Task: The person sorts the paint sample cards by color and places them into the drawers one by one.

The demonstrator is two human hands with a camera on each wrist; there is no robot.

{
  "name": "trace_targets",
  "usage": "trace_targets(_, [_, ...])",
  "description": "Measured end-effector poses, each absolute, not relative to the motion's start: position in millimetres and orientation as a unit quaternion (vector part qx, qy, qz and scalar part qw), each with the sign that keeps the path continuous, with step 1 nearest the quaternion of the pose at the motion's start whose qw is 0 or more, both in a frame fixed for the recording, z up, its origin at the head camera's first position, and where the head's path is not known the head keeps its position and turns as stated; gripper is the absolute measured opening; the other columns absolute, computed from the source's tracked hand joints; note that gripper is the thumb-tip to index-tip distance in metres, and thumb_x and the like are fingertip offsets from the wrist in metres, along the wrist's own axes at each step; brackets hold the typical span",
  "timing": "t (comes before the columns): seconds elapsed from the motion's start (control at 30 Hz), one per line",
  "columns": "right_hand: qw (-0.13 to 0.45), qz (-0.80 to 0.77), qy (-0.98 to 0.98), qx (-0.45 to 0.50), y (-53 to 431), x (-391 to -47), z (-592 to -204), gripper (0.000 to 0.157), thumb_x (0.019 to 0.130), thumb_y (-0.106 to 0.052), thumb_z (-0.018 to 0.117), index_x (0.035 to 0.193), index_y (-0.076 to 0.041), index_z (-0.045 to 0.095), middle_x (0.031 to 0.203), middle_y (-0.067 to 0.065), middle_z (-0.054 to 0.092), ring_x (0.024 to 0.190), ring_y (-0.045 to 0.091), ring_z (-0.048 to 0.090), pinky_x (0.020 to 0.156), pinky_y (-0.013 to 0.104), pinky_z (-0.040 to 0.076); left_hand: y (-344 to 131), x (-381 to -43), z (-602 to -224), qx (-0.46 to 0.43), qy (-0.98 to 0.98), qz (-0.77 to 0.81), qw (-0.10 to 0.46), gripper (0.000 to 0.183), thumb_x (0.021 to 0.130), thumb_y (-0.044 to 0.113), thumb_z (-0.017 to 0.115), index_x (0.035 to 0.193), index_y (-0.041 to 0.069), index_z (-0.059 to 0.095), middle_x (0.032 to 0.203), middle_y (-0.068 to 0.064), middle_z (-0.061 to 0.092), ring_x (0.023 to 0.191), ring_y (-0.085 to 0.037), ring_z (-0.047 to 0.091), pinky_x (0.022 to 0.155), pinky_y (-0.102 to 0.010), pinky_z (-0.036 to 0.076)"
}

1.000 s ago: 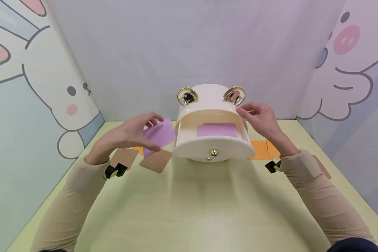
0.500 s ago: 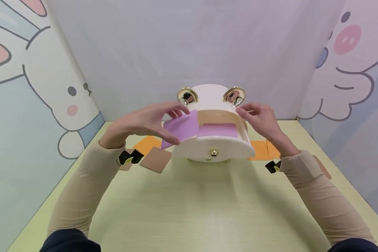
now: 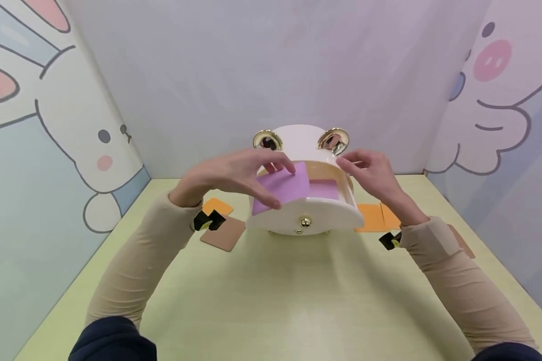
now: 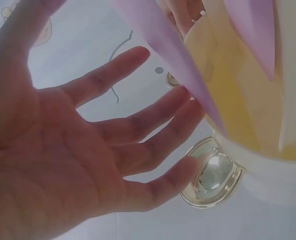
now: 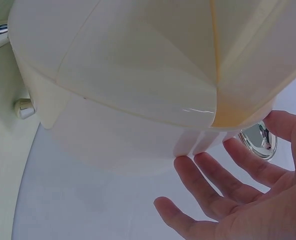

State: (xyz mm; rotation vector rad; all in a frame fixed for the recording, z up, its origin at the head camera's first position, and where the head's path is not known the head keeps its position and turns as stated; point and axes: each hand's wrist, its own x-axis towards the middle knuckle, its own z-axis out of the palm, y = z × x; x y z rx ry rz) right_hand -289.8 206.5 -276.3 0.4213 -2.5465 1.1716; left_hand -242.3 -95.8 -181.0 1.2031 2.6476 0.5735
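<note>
Left hand (image 3: 235, 173) pinching tilted purple card (image 3: 285, 186) over open drawer (image 3: 331, 213) of white box (image 3: 300, 136), right hand (image 3: 374, 174) spread and touching the box, second card (image 3: 324, 188) inside drawer.

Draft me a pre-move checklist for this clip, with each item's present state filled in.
1. Drawer pulled out: ok, it stands open from the white cabinet.
2. Purple sheet held: ok, between the left grip's thumb and fingers.
3. Cabinet held: ok, the right grip has thumb and fingers at its edge.
4. Drawer free of other paper: not ok, a second purple sheet lies inside.
5. Held sheet flat: not ok, it is tilted.
6. Held sheet clear of the drawer front: cannot tell; they overlap in the head view.
</note>
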Motion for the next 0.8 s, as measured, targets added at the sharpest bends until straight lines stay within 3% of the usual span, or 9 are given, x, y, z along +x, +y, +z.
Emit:
trace_targets(0.13, [0.150,0.410,-0.887,0.149,207.6,-290.8,-277.3,0.042,0.093,-0.044,0.059,0.112,-0.007,0.068,0.111,0.016,0.069,0.101,0.033,0.066,0.087,0.046,0.050,-90.3,-244.3,-181.1,0.409,0.887,0.192,0.092,0.054,0.073,0.036,0.082,0.121,0.024,0.060,0.121,0.004,0.058,0.112,-0.014,0.052,0.097,-0.038,0.045])
trace_targets(0.57, [0.155,0.410,-0.886,0.149,209.5,-293.7,-278.7,0.043,0.093,-0.044,0.060,0.110,-0.006,0.069,0.109,0.016,0.070,0.101,0.033,0.066,0.088,0.049,0.050,-81.1,-250.3,-178.4,0.419,0.886,0.173,0.100,0.047,0.076,0.039,0.079,0.118,0.026,0.061,0.125,0.003,0.057,0.118,-0.016,0.051,0.102,-0.042,0.042])
trace_targets(0.7, [0.156,0.413,-0.885,0.149,209.8,-294.5,-278.7,0.041,0.093,-0.043,0.060,0.109,-0.006,0.069,0.109,0.016,0.070,0.101,0.034,0.066,0.088,0.049,0.050,-82.2,-248.5,-181.1,0.417,0.885,0.194,0.075,0.046,0.079,0.038,0.076,0.120,0.025,0.060,0.129,0.005,0.056,0.125,-0.020,0.048,0.107,-0.042,0.038])
trace_targets(0.8, [0.157,0.415,-0.884,0.148,209.7,-294.8,-278.9,0.041,0.093,-0.043,0.060,0.109,-0.006,0.069,0.108,0.016,0.070,0.101,0.035,0.067,0.088,0.048,0.050,-82.1,-242.7,-186.2,0.412,0.886,0.211,0.025,0.042,0.082,0.033,0.075,0.119,0.020,0.062,0.125,0.003,0.059,0.120,-0.021,0.050,0.105,-0.040,0.040])
